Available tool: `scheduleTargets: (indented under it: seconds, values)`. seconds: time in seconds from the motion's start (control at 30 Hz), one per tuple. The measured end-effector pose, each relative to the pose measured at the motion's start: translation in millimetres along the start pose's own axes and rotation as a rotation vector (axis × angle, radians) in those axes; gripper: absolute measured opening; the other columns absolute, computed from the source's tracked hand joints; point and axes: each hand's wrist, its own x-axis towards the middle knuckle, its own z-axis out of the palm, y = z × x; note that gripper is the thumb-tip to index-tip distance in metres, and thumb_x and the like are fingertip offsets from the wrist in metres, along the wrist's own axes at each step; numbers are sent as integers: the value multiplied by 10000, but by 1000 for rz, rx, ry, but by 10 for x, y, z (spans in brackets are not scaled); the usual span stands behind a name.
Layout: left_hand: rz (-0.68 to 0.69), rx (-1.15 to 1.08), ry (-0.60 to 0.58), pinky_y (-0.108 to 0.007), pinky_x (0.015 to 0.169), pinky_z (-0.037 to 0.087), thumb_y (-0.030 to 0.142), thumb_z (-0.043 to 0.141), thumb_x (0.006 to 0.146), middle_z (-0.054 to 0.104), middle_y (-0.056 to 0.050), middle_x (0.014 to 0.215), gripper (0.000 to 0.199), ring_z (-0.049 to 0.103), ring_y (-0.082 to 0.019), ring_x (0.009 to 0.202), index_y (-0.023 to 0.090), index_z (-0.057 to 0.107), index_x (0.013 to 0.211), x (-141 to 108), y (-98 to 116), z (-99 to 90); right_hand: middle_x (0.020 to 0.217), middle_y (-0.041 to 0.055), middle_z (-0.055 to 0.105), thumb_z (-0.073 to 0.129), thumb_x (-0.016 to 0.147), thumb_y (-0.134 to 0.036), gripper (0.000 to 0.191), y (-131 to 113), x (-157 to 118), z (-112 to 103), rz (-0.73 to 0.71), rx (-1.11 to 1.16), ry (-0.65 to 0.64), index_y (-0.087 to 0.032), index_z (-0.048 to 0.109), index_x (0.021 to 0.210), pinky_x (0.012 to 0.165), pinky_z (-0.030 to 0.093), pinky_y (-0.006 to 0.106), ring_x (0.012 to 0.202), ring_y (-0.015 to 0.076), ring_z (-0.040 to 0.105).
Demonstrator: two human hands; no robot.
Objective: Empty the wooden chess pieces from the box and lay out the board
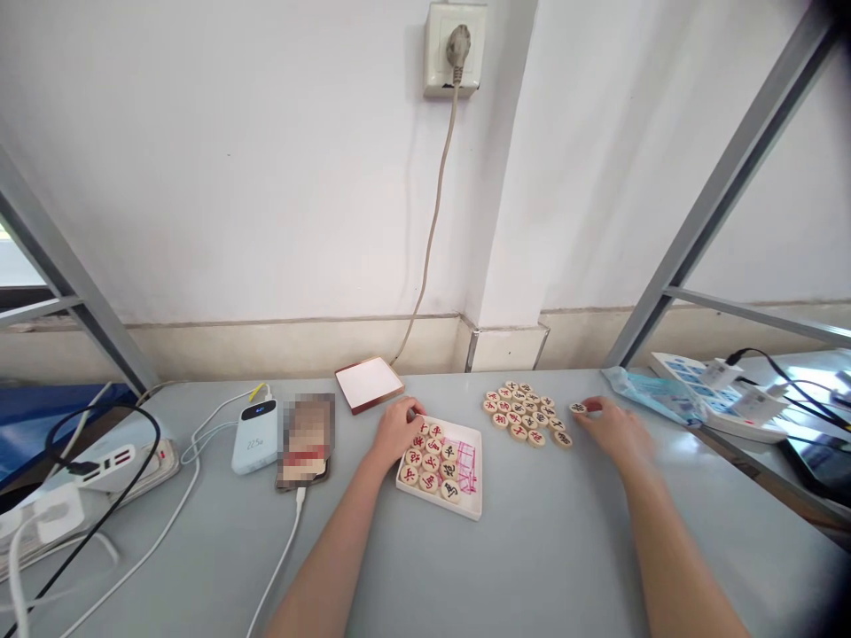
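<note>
My right hand pinches a round wooden Chinese chess piece between its fingertips, just right of a loose cluster of similar pieces on the grey table. My left hand curls over the upper left corner of a shallow white tray. Its fingers are next to the pieces in the tray, which carry red or black characters. Whether that hand grips a piece is hidden. A sheet with pink grid lines lies in the tray's right part.
At the table's back stands a white square pad with a red edge. To the left lie a phone, a power bank and a power strip with cables. To the right are a blue packet and another power strip.
</note>
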Motion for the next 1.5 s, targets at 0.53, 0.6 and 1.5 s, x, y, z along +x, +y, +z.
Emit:
scheduleTargets:
  seconds: [0.53, 0.6, 1.5]
  values:
    - [2, 28, 1, -220, 645, 390, 126, 451, 701, 604, 9, 782, 152, 510, -105, 679, 175, 586, 750, -7, -3, 5, 1030, 0, 618, 502, 746, -365, 469, -653, -275, -232, -397, 245, -93, -313, 493, 1212, 758, 442, 313, 825, 180, 570]
    - [-3, 42, 11, -221, 642, 389, 126, 461, 700, 605, 8, 785, 146, 511, -105, 675, 173, 589, 754, -4, -3, 5, 1052, 13, 606, 499, 767, -393, 385, -965, -531, -241, -760, 323, -409, -297, 570, 1134, 759, 445, 304, 849, 182, 560]
    - [-47, 80, 48, -241, 663, 383, 113, 467, 708, 615, 8, 805, 136, 518, -112, 677, 179, 579, 750, -4, 34, -32, 763, 115, 646, 539, 676, -246, 237, -143, -127, -202, -133, -217, -121, -240, 716, 835, 552, 396, 334, 725, 295, 609]
